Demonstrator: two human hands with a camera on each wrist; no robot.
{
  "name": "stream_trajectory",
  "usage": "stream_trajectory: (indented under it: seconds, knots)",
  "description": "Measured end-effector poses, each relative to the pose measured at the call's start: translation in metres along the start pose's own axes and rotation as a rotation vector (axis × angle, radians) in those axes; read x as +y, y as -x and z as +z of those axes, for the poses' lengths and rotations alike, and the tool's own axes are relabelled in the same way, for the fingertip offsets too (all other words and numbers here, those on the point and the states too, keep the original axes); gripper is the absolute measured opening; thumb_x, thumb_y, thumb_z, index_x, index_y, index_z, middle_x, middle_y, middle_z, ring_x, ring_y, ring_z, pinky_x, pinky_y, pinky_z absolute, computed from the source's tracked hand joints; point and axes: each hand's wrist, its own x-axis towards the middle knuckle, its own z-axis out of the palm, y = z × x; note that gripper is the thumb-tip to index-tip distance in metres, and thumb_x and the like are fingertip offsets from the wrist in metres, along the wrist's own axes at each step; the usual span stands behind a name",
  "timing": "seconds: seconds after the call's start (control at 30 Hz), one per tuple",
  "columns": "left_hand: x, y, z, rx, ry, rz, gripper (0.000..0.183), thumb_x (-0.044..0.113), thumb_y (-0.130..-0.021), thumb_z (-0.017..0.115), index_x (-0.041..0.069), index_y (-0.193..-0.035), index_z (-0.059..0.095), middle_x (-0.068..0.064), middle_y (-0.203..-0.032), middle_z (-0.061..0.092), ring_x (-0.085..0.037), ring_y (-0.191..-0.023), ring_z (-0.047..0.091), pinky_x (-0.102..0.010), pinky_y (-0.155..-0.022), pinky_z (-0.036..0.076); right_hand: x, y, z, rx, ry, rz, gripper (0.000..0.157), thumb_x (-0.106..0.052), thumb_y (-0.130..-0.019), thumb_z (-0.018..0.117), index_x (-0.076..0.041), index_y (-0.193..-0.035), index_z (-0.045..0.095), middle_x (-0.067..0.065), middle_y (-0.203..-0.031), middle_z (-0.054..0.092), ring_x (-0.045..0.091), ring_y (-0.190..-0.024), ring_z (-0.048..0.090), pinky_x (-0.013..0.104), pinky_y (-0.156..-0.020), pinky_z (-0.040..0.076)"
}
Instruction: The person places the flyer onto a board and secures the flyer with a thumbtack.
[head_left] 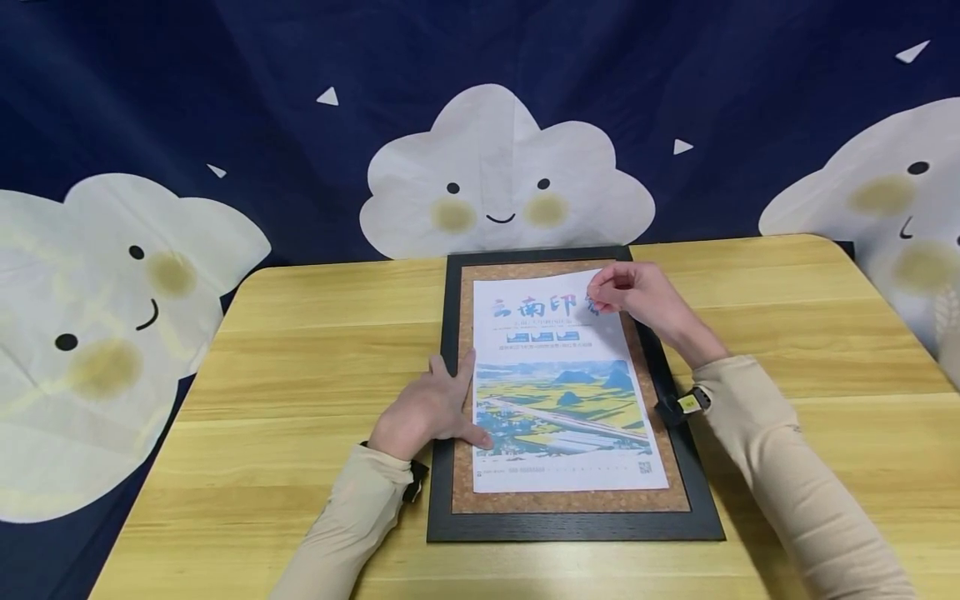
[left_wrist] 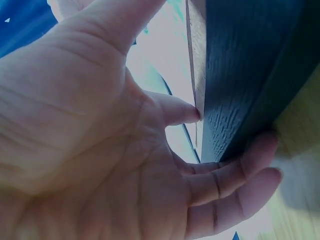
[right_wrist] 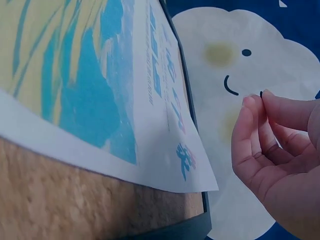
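A printed paper sheet with blue lettering and a landscape picture lies on a black-framed cork board. My left hand rests spread over the board's left side. Its thumb presses the lower left part of the sheet, and the index finger touches near the sheet's left edge. In the left wrist view, the other fingers reach past the black frame. Above the sheet's top right corner, my right hand has thumb and fingertips pinched together. I cannot tell whether something tiny sits between them; the right wrist view shows the hand apart from the sheet.
Under the board is a light wooden table, its surface showing on both sides. A dark blue curtain printed with smiling clouds hangs behind it, close to the board's far edge. Both wrists wear dark straps.
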Motion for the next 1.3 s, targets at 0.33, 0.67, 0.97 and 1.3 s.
stream_trajectory:
  seconds: [0.33,0.67,0.97,1.3]
  knots:
    - [-0.001,-0.001,0.001,-0.011,0.016,-0.005,0.134,0.053,-0.073,0.092,0.015,-0.169,0.006,-0.032,-0.138,0.035,-0.023,-0.068,0.053,-0.033,-0.057,0.045,0.0,-0.002,0.007,0.004,0.006,0.004,0.018,-0.002,-0.103,0.06,0.012,-0.113,0.065,0.011,-0.098,0.068,0.013,-0.082,0.064,0.024,-0.078,0.057]
    - [-0.001,-0.001,0.001,-0.01,0.027,-0.008,0.134,0.052,-0.074,0.092,0.016,-0.169,0.005,-0.032,-0.137,0.035,-0.023,-0.066,0.053,-0.033,-0.056,0.044,0.003,-0.005,0.011,-0.012,0.001,0.013,0.017,-0.002,-0.104,0.059,0.011,-0.112,0.064,0.013,-0.1,0.067,0.014,-0.083,0.063,0.024,-0.078,0.056]
    - [-0.001,-0.002,0.001,-0.007,0.019,-0.006,0.134,0.052,-0.073,0.092,0.015,-0.169,0.005,-0.031,-0.134,0.037,-0.023,-0.068,0.052,-0.033,-0.056,0.044,0.008,-0.008,0.015,-0.037,-0.062,0.047,0.019,-0.001,-0.103,0.059,0.014,-0.113,0.063,0.011,-0.099,0.067,0.013,-0.082,0.064,0.025,-0.078,0.056]
    - [0.0,-0.002,0.001,-0.005,0.017,-0.002,0.134,0.052,-0.074,0.092,0.015,-0.169,0.006,-0.03,-0.132,0.037,-0.022,-0.065,0.052,-0.032,-0.056,0.042,0.014,-0.014,0.019,-0.045,-0.098,0.109,0.02,0.0,-0.102,0.058,0.016,-0.113,0.062,0.012,-0.098,0.068,0.011,-0.081,0.064,0.023,-0.076,0.055]
